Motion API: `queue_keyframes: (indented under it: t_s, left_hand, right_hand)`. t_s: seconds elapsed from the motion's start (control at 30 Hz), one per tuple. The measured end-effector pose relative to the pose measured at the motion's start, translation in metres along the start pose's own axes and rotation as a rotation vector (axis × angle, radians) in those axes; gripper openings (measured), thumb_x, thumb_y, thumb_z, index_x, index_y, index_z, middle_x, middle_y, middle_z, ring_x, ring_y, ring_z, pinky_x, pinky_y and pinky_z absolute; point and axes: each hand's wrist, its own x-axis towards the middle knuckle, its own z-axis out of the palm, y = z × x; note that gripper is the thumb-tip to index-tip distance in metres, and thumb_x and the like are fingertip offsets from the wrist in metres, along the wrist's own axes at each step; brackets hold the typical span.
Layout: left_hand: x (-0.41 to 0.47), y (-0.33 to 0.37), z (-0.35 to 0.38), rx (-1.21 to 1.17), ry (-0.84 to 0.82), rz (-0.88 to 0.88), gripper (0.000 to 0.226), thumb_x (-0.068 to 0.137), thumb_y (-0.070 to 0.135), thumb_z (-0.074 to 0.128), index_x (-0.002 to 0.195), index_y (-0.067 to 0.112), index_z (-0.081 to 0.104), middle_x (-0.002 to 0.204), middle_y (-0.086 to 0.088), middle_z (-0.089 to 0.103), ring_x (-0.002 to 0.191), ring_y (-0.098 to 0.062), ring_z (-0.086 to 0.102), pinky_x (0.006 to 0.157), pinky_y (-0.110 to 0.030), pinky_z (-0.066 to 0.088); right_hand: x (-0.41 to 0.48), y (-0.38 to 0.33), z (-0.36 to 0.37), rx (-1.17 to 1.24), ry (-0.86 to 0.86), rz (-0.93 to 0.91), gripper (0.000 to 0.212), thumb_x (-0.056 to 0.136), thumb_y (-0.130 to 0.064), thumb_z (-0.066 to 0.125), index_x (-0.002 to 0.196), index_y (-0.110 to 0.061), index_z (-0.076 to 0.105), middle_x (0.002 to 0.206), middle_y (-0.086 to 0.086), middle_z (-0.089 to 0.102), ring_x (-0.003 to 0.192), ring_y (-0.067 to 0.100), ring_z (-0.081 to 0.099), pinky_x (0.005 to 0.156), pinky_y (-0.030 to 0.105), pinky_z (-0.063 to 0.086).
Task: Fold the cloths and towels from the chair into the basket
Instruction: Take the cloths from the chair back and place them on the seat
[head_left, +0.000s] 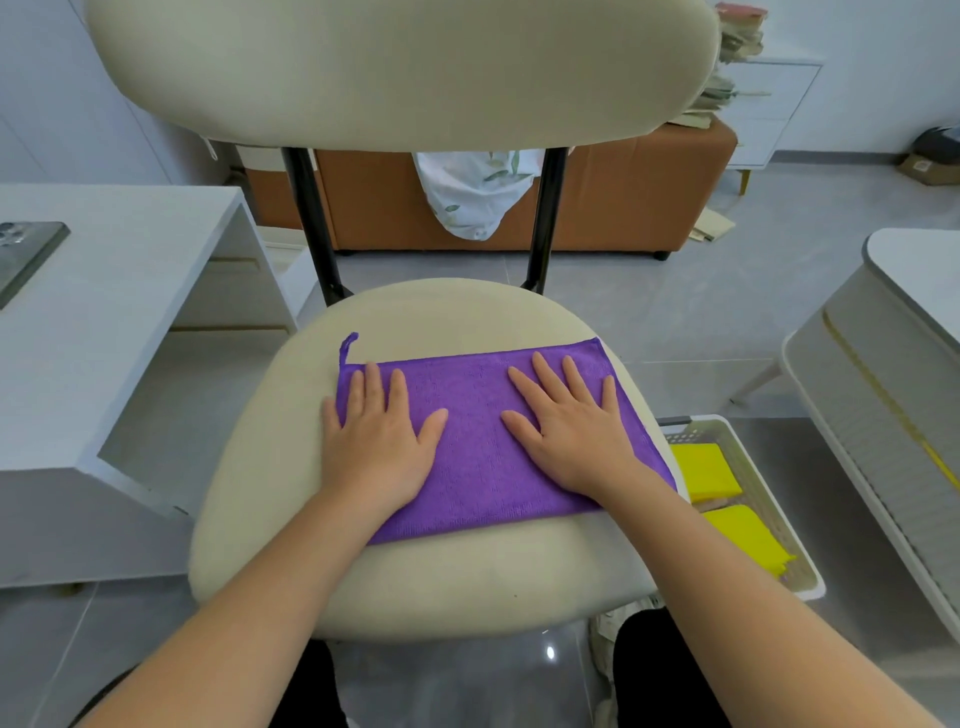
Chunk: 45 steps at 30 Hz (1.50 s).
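Hands (382, 441) flat on purple microfibre rectangle (483, 452)

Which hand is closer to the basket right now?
Right. The right hand lies flat on the purple cloth at the end nearest the basket; the left hand lies flat on the opposite end, farther away.

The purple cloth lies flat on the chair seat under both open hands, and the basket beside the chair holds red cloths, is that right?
Not quite. The head view shows yellow cloths in the basket, not red ones. The rest is right.
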Motion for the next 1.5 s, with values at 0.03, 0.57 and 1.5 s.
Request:
queue_keyframes:
  t_s: [0.03,0.57,1.5]
  left_hand:
    - [0.002,-0.004,-0.001,-0.001,-0.001,-0.033,0.072,0.095,0.058,0.013,0.151,0.014,0.002,0.159,-0.009,-0.008,0.146,-0.021,-0.007,0.116,-0.046,0.001]
    - [0.0,0.008,0.003,0.039,0.03,0.327,0.073,0.092,0.064,0.013,0.151,0.024,-0.006,0.158,-0.001,-0.014,0.145,-0.016,-0.014,0.118,-0.043,-0.006]
    - [-0.026,-0.028,-0.002,-0.077,0.017,0.749,0.077,0.079,0.08,0.016,0.146,0.042,0.016,0.157,0.014,0.006,0.144,-0.003,-0.001,0.118,-0.032,-0.001]
  right_hand:
    - [0.0,0.0,0.001,0.001,0.004,0.001,0.058,0.096,-0.059,0.015,0.149,-0.041,0.004,0.16,-0.009,-0.005,0.147,0.02,-0.008,0.114,0.054,-0.007]
    - [-0.002,0.004,-0.001,0.026,0.026,0.055,0.059,0.096,-0.058,0.014,0.151,-0.036,0.007,0.16,-0.004,-0.004,0.147,0.022,-0.008,0.115,0.053,-0.006]
    - [-0.005,0.036,-0.008,0.051,0.022,0.198,0.054,0.1,-0.047,0.016,0.151,-0.033,0.005,0.16,-0.006,-0.005,0.146,0.025,-0.008,0.111,0.06,-0.005]
